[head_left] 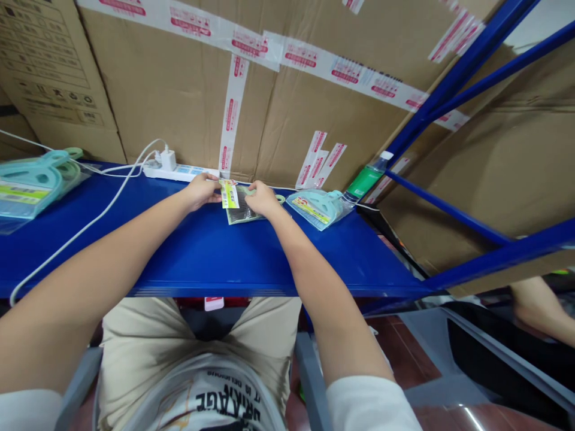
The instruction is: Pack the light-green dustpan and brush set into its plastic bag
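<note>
A small pale green dustpan and brush set [245,211] with dark bristles rests on the blue shelf in front of me. My left hand [203,193] pinches its left edge, beside the yellow-green and white label [230,195]. From the right, my right hand [263,199] grips the set, with fingers curled over its upper part. A pale green handle loop pokes out just past that hand. To the right lies a light blue dustpan set [317,206] in clear wrapping, with a similar label. Neither hand touches it.
Wrapped dustpan sets [33,179] lie at the far left. A white power strip [182,172] with a plugged-in charger and cables sits at the back. A green-labelled bottle [367,176] leans near the blue frame [467,224]. Cardboard boxes [175,90] wall the back. Another person's arm [541,305] shows at right.
</note>
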`<action>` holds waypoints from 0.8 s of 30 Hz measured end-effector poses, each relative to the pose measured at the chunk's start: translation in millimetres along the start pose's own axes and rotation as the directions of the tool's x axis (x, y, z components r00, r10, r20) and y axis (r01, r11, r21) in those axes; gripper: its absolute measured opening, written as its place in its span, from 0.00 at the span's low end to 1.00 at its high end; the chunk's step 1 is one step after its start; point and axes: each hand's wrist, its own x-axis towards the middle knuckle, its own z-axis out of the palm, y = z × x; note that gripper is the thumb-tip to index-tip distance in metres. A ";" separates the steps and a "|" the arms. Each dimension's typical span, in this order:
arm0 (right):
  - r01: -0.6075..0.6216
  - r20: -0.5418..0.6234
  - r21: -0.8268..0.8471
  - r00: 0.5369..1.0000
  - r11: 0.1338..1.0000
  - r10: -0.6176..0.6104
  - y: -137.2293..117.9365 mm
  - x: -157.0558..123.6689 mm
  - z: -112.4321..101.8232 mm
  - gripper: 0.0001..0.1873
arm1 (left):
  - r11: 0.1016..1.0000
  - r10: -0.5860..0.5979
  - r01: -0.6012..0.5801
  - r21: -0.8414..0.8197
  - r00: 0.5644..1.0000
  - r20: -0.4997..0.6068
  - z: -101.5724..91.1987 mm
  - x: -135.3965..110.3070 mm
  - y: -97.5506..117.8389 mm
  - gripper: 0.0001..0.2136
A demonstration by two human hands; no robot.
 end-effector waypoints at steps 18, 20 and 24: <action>-0.005 -0.008 -0.016 1.000 1.000 0.005 -2.8 -1.9 -2.1 0.13 | 0.928 0.089 -0.108 0.357 0.994 0.068 9.7 -12.4 -9.1 0.19; 0.000 -0.013 -0.018 1.000 1.000 0.000 -2.4 -1.1 -1.6 0.13 | 0.928 0.108 -0.120 0.353 0.993 0.053 8.7 -10.5 -9.1 0.20; 0.005 -0.014 -0.026 1.000 1.000 -0.005 -2.0 -0.5 -0.6 0.13 | 0.968 0.105 -0.107 0.225 0.994 0.022 6.6 -6.1 -8.0 0.23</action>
